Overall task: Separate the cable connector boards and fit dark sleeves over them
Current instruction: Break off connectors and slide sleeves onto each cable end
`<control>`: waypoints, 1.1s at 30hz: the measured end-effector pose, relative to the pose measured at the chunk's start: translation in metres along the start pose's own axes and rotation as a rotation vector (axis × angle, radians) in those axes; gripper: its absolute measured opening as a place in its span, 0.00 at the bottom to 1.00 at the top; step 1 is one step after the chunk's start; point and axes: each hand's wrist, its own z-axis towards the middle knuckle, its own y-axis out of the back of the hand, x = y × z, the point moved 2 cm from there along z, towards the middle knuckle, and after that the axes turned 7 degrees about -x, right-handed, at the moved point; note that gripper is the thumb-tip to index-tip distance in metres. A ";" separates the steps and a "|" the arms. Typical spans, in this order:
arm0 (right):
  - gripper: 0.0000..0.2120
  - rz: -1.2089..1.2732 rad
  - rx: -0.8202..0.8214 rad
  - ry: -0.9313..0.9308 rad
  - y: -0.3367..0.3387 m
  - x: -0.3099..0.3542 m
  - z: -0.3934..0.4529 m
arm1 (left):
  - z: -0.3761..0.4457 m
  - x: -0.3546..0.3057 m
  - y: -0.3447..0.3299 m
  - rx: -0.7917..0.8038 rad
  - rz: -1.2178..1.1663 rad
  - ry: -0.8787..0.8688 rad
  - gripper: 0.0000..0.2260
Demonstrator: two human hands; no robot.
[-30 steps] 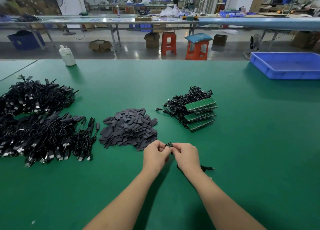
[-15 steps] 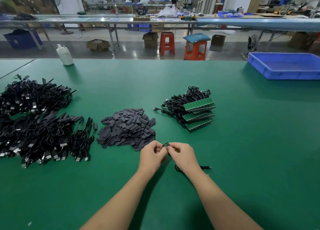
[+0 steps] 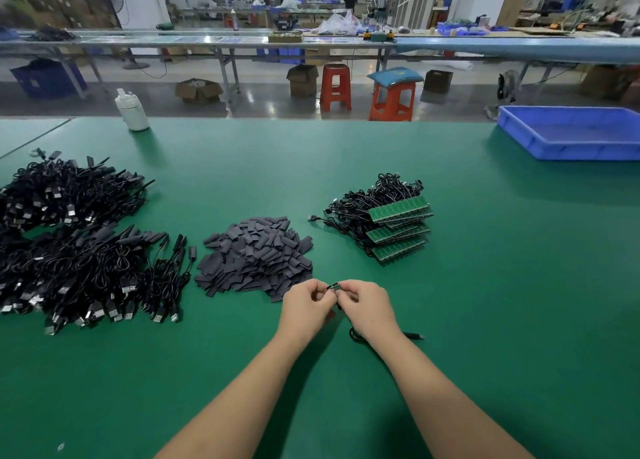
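Two hands meet at table centre: my left hand (image 3: 306,304) and right hand (image 3: 367,306) both have fingers curled, pinching one small connector board (image 3: 334,286) between them, held just above the green table (image 3: 485,285). Its black cable (image 3: 384,337) trails out at 4 o'clock from my right wrist. Pile of dark sleeves (image 3: 256,254) at 10 o'clock, just beside the left hand. Stacked unseparated boards (image 3: 398,226) at 1 o'clock. Sleeved cables (image 3: 79,250) heaped at 9 o'clock.
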 end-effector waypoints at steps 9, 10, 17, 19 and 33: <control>0.14 -0.057 0.060 0.018 -0.007 -0.003 -0.002 | 0.002 0.005 0.005 0.039 0.085 0.041 0.06; 0.14 -0.064 0.057 0.020 -0.007 -0.003 -0.002 | 0.002 0.004 0.005 0.041 0.089 0.044 0.05; 0.10 -0.069 -0.002 0.040 -0.007 -0.002 -0.003 | -0.001 0.003 0.005 -0.001 0.075 0.044 0.06; 0.10 -0.073 -0.024 0.045 -0.008 -0.003 -0.003 | -0.001 0.003 0.004 -0.017 0.055 0.050 0.07; 0.09 0.168 -0.194 -0.097 0.013 -0.002 0.010 | -0.007 0.006 -0.001 0.037 -0.047 0.029 0.06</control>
